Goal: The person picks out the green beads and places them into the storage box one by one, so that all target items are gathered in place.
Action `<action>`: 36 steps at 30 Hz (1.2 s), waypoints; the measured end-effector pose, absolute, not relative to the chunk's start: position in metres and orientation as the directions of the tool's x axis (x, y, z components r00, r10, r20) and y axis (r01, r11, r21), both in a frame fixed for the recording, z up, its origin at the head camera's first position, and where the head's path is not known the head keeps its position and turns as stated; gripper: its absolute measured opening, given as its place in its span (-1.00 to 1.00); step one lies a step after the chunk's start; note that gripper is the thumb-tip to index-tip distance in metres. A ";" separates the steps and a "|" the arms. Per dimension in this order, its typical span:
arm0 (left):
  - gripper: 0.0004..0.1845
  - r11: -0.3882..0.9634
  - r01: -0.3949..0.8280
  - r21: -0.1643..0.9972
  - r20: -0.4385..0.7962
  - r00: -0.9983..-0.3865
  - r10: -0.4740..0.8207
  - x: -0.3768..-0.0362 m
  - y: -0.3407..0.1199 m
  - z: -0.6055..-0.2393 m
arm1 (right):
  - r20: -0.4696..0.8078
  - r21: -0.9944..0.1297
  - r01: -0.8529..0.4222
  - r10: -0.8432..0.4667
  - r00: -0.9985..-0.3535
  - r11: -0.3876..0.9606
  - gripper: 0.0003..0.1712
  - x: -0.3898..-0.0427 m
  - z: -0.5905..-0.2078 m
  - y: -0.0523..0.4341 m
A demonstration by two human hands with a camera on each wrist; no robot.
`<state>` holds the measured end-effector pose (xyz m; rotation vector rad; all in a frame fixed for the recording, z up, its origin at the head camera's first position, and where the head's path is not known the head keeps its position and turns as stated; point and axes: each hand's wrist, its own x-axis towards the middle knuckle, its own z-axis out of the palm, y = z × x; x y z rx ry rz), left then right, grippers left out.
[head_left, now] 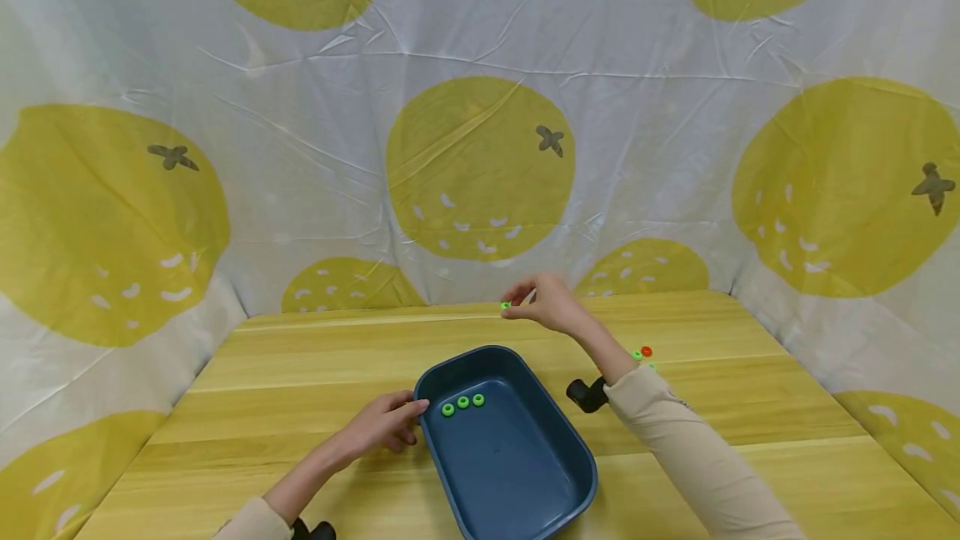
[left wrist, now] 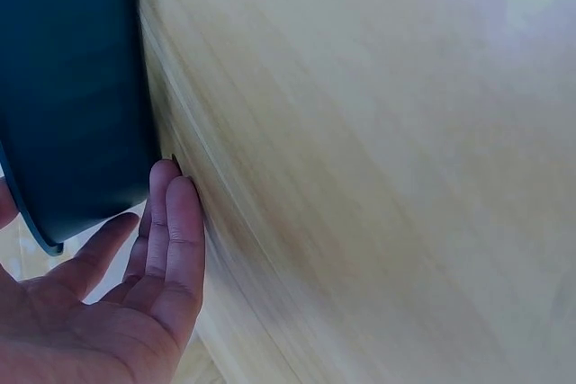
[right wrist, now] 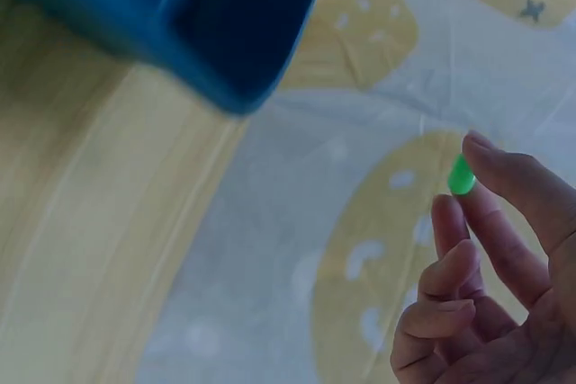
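My right hand (head_left: 551,304) is raised above the far part of the table, beyond the tub. Between thumb and forefinger it pinches a small green ring (right wrist: 462,175), with the other fingers curled loosely below in the right wrist view. At the left far corner of a dark blue plastic tub (head_left: 517,377), my left hand (head_left: 386,423) holds the rim, thumb over the edge and fingers along the outside wall. Inside the tub, near that corner, three green rings (head_left: 462,402) lie in a row on the bottom.
On the wooden table (head_left: 300,365), right of the tub and partly behind my right forearm, lie an orange-red ring (head_left: 647,351) and green rings (head_left: 637,355). A white curtain (head_left: 315,148) with yellow fruit prints hangs around the table's back and sides.
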<state>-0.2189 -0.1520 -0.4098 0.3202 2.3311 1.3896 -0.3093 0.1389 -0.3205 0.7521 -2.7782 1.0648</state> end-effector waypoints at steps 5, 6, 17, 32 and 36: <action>-0.53 0.477 -0.010 0.879 -0.225 -0.891 0.395 -0.219 -0.152 -0.408 | 0.232 -0.581 -0.551 -0.528 -0.817 0.598 -0.81 -0.295 -0.321 0.106; -0.53 0.477 -0.009 0.879 -0.223 -0.891 0.395 -0.219 -0.152 -0.408 | 0.226 -0.568 -0.568 -0.551 -0.803 0.596 -0.82 -0.292 -0.323 0.099; -0.54 0.468 -0.006 0.884 -0.223 -0.884 0.410 -0.220 -0.151 -0.407 | -0.009 -0.445 -0.629 -0.705 -0.709 0.638 -0.88 -0.270 -0.359 0.057; -0.55 0.470 0.009 0.883 -0.206 -0.891 0.405 -0.219 -0.153 -0.408 | -0.158 -0.325 -0.633 -0.700 -0.696 0.703 -0.84 -0.256 -0.387 0.041; -0.55 0.466 0.010 0.885 -0.204 -0.890 0.407 -0.219 -0.154 -0.409 | -0.151 -0.310 -0.639 -0.700 -0.698 0.704 -0.83 -0.256 -0.388 0.040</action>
